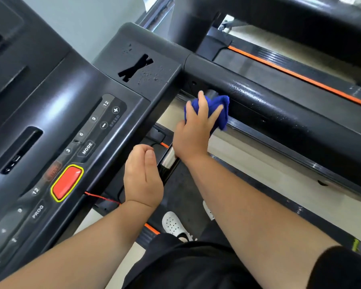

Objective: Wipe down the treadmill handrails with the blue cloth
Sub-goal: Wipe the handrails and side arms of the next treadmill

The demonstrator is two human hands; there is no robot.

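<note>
The fingers (202,105) of your right hand (193,138) lie spread and almost straight on the blue cloth (222,101). They press it against the inner side of the handrail (279,101), near the console (158,84). Your left hand (143,176) is loosely curled and holds nothing. The cloth is only pressed, not gripped, so I think it can slip and fall.

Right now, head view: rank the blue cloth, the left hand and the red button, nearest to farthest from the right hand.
1. blue cloth: under the fingers of the right hand, pressed against the handrail.
2. left hand: below and to the left, holding nothing.
3. red button: farthest, left on the console.
</note>
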